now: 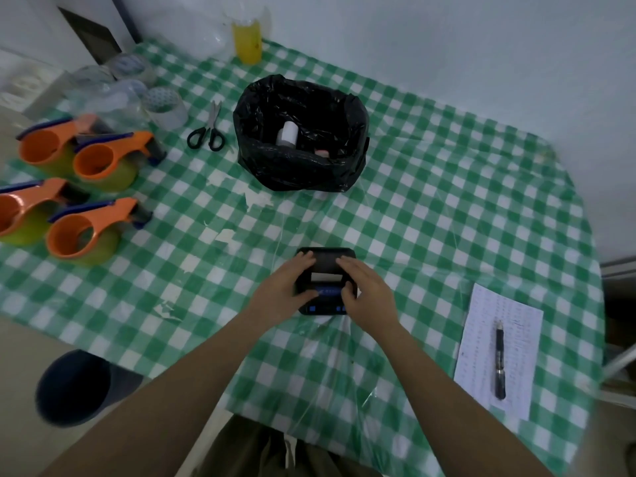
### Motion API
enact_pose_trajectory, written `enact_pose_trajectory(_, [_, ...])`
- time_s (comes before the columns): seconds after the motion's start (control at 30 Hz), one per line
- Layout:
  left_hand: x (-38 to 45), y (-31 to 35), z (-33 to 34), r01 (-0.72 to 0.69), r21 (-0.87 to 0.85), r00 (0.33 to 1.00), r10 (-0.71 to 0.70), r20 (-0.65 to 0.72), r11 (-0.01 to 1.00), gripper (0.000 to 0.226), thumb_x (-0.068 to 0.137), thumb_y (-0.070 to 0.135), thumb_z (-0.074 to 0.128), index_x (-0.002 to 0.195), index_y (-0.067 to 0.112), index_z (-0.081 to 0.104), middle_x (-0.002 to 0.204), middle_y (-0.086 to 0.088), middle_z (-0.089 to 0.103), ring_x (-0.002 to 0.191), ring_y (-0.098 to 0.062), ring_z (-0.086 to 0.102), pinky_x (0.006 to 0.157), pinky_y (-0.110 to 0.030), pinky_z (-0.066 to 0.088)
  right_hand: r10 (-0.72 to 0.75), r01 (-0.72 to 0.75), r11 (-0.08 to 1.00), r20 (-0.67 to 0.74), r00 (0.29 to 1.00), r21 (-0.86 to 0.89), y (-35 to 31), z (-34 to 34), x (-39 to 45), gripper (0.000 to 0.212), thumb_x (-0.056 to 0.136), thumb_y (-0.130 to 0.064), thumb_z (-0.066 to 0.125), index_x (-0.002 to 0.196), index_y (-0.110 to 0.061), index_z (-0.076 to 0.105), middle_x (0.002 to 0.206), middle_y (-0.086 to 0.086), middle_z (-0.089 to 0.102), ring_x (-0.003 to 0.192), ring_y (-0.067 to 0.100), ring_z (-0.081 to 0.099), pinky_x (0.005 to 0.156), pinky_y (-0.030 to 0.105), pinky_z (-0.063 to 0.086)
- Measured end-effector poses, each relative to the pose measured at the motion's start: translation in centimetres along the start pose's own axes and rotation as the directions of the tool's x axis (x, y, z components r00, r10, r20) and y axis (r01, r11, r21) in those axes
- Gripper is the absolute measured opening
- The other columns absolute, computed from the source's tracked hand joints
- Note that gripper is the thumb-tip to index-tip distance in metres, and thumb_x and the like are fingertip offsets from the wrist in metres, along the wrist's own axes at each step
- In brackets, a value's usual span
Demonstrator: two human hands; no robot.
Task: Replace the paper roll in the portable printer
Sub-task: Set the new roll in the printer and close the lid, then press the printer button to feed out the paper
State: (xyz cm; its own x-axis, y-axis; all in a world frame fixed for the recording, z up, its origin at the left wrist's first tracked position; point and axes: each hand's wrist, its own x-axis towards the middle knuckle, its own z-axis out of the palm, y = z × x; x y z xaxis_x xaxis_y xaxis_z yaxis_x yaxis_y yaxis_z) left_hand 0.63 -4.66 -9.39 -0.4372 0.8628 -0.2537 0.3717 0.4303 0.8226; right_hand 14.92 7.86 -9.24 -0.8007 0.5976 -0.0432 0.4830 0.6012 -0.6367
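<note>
A small black portable printer (326, 257) lies on the green checked tablecloth (430, 208) in front of me. A strip of white paper (326, 278) shows at its slot. My left hand (285, 290) grips the printer's left side. My right hand (366, 290) grips its right side, with fingers lying over the top cover. Farther back stands a black plastic bag (299, 132), open at the top, with a white paper roll (287, 133) upright inside it.
Black-handled scissors (207, 130) lie left of the bag. Several orange tape dispensers (86, 201) and clear tape rolls (161, 105) fill the left side. A yellow bottle (247, 43) stands at the back. A printed sheet (499, 339) with a pen (499, 361) lies on the right.
</note>
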Motion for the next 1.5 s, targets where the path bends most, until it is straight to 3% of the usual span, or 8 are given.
enact_pose_trajectory(0.13, [-1.6, -0.2, 1.1, 0.201, -0.149, 0.975, -0.213, -0.071, 0.968, 0.075, 0.084, 0.015, 0.067, 0.146, 0.014, 0.026, 0.156, -0.002, 0.023, 0.141, -0.014, 0.026, 0.118, -0.033, 0.026, 0.218, -0.22, 0.957, 0.033, 0.975, 0.189, 0.0, 0.3, -2.0, 0.044, 0.092, -0.009, 0.052, 0.135, -0.018, 0.047, 0.148, -0.003, 0.041, 0.133, 0.01, 0.039, 0.104, 0.018, 0.033])
enact_pose_trajectory(0.2, [-2.1, -0.6, 1.5, 0.217, -0.213, 0.972, -0.232, -0.048, 0.953, 0.075, 0.082, 0.011, 0.069, 0.145, 0.011, 0.028, 0.152, -0.007, 0.032, 0.139, -0.023, 0.035, 0.115, -0.044, 0.033, 0.269, -0.276, 0.926, 0.065, 0.961, 0.258, 0.1, 0.6, -2.5, 0.045, 0.093, -0.009, 0.051, 0.137, -0.017, 0.045, 0.15, -0.003, 0.037, 0.134, 0.011, 0.038, 0.108, 0.024, 0.036])
enact_pose_trajectory(0.27, [-2.5, -0.7, 1.8, 0.226, -0.263, 0.97, -0.241, -0.022, 0.938, 0.077, 0.081, 0.006, 0.069, 0.145, 0.012, 0.026, 0.142, -0.002, 0.044, 0.13, -0.024, 0.044, 0.109, -0.042, 0.04, 0.315, -0.324, 0.89, 0.081, 0.945, 0.32, 0.1, 0.8, -2.8, 0.047, 0.093, -0.008, 0.052, 0.138, -0.017, 0.043, 0.151, -0.002, 0.036, 0.136, 0.014, 0.037, 0.109, 0.033, 0.04])
enact_pose_trajectory(0.4, [-3.0, -0.3, 2.3, 0.239, -0.3, 0.968, -0.251, -0.001, 0.924, 0.081, 0.082, 0.004, 0.067, 0.147, 0.017, 0.019, 0.137, -0.003, 0.049, 0.125, -0.024, 0.049, 0.103, -0.039, 0.046, 0.394, -0.391, 0.821, 0.082, 0.915, 0.416, 0.0, 1.1, -3.3, 0.048, 0.092, -0.006, 0.053, 0.138, -0.017, 0.043, 0.148, 0.003, 0.041, 0.135, 0.017, 0.04, 0.101, 0.016, 0.038])
enact_pose_trajectory(0.57, [-2.7, -0.4, 2.9, 0.266, -0.219, 0.957, -0.284, -0.053, 0.939, 0.079, 0.084, 0.004, 0.064, 0.148, 0.015, 0.019, 0.138, -0.014, 0.053, 0.125, -0.03, 0.052, 0.102, -0.047, 0.048, 0.484, -0.47, 0.752, 0.097, 0.87, 0.462, 0.1, 1.5, -3.1, 0.048, 0.091, -0.005, 0.056, 0.136, -0.02, 0.046, 0.143, 0.004, 0.047, 0.132, 0.018, 0.044, 0.11, 0.032, 0.038])
enact_pose_trajectory(0.83, [-2.4, -0.2, 3.3, 0.26, -0.13, 0.955, -0.275, -0.115, 0.957, 0.073, 0.081, 0.009, 0.064, 0.144, 0.022, 0.03, 0.128, -0.009, 0.062, 0.114, -0.028, 0.06, 0.094, -0.046, 0.053, 0.492, -0.479, 0.734, 0.109, 0.864, 0.482, 0.3, 1.2, -2.9, 0.047, 0.089, -0.004, 0.057, 0.134, -0.018, 0.049, 0.139, 0.006, 0.052, 0.128, 0.017, 0.049, 0.1, 0.022, 0.039])
enact_pose_trajectory(1.27, [-2.5, 0.1, 3.5, 0.316, -0.1, 0.934, -0.328, -0.143, 0.944, 0.077, 0.078, 0.012, 0.066, 0.145, 0.02, 0.03, 0.135, -0.01, 0.058, 0.123, -0.027, 0.055, 0.101, -0.044, 0.047, 0.425, -0.427, 0.797, 0.105, 0.899, 0.427, 1.0, 1.1, -3.1, 0.046, 0.091, -0.011, 0.057, 0.135, -0.019, 0.047, 0.139, 0.005, 0.052, 0.124, 0.018, 0.052, 0.098, 0.023, 0.042])
enact_pose_trajectory(1.5, [-2.5, 0.7, 3.1, 0.305, -0.031, 0.94, -0.306, -0.152, 0.952, 0.072, 0.078, 0.012, 0.065, 0.143, 0.019, 0.034, 0.122, -0.015, 0.064, 0.111, -0.031, 0.06, 0.092, -0.039, 0.051, 0.418, -0.427, 0.796, 0.121, 0.9, 0.428, 1.1, 0.9, -3.0, 0.046, 0.091, -0.012, 0.058, 0.135, -0.02, 0.048, 0.14, 0.004, 0.051, 0.124, 0.019, 0.052, 0.095, 0.023, 0.043])
